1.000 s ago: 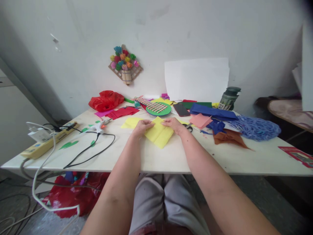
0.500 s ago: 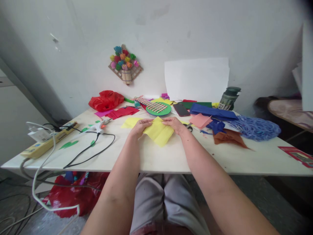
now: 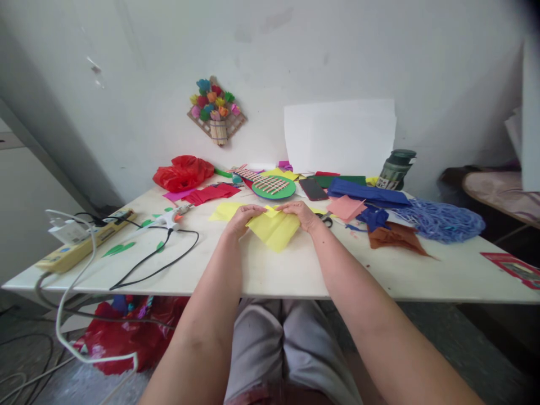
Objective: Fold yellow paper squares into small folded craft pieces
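Observation:
A yellow paper sheet (image 3: pixel 275 230) lies on the white table (image 3: pixel 295 270) in front of me, one corner pointing toward me. My left hand (image 3: pixel 242 218) pinches its far left edge. My right hand (image 3: pixel 300 214) pinches its far right edge. The far corner of the sheet is curled over between my fingertips. A second yellow sheet (image 3: pixel 223 211) lies flat just beyond my left hand.
A glue gun (image 3: pixel 174 216) with a black cord and a power strip (image 3: pixel 80 243) lie at left. Scissors (image 3: pixel 324 218), pink paper (image 3: pixel 346 207), blue and brown tissue (image 3: pixel 394 236), a phone (image 3: pixel 313 189), a green woven disc (image 3: pixel 273 187) and a red bag (image 3: pixel 183 173) crowd the back.
The far corner of the yellow sheet has been lifted and folded toward me. My fingertips have drawn slightly closer together along its far edge.

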Demonstrator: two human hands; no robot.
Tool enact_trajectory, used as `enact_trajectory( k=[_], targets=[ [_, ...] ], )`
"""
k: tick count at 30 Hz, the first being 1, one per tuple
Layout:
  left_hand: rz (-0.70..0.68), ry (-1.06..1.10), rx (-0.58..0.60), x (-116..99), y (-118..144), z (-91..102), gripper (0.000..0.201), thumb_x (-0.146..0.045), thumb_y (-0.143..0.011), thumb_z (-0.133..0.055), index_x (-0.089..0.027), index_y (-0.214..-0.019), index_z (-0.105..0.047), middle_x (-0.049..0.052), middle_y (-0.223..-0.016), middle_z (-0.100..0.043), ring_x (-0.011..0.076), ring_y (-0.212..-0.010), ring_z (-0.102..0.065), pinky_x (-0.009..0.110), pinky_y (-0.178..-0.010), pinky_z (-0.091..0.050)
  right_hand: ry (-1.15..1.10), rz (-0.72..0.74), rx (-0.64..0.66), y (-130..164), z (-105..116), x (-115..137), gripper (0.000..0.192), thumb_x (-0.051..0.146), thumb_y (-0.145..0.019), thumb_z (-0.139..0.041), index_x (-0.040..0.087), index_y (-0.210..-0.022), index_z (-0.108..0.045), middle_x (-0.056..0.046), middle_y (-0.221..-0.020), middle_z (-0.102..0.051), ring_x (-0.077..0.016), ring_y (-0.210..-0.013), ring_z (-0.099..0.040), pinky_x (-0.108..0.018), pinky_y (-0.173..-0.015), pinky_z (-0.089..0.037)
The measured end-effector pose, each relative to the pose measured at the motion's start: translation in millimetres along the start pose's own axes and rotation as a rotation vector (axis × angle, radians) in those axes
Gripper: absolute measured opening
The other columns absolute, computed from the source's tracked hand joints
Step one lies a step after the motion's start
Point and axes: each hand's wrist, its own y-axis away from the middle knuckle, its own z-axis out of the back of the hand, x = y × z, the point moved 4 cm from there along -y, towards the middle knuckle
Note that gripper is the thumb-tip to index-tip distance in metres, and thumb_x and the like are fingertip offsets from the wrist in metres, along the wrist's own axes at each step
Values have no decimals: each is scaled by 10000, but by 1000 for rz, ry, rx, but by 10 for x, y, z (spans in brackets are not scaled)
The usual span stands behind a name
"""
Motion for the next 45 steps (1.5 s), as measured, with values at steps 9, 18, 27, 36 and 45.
enact_trajectory(
  k=[9, 18, 27, 36, 45],
  targets=[
    [-21, -45, 7, 12, 19, -32, 339, -293, -530, -692, -131, -821, -628, 42, -702, -648, 144, -604, -586, 266, -611, -447, 95, 45, -69, -19, -36, -14, 278, 300, -523, -692, 140, -748, -658, -30, -655, -647, -145, -558, -577, -277, -570, -444],
    [-62, -57, 52, 18, 3, -20, 444, -330, -565, -684, -125, -949, -596, 73, -813, -655, 167, -703, -602, 290, -682, -456, 101, 43, -76, -64, 2, -60, 345, 260, -526, -698, 145, -847, -646, -44, -702, -657, -146, -594, -592, -280, -578, -463],
    [-48, -110, 38, 20, 12, -23, 400, -352, -563, -681, -133, -891, -616, 63, -777, -658, 160, -675, -597, 274, -653, -452, 143, 14, -133, -64, 26, -75, 250, 278, -500, -711, 131, -689, -639, -19, -589, -629, -127, -516, -555, -264, -530, -444],
    [-29, -206, -34, 28, -10, -25, 323, -364, -544, -683, -140, -768, -617, 30, -673, -639, 131, -571, -566, 233, -546, -424, 194, 5, -126, -28, -38, -45, 204, 260, -504, -700, 124, -643, -638, -11, -542, -609, -110, -491, -531, -242, -506, -424],
    [18, -265, -50, 12, 15, -68, 294, -373, -538, -681, -132, -690, -606, 14, -597, -613, 118, -508, -536, 228, -492, -405, 230, 3, -94, -40, -62, -72, 195, 252, -505, -694, 129, -648, -644, -14, -575, -621, -115, -516, -540, -239, -518, -421]
  ],
)
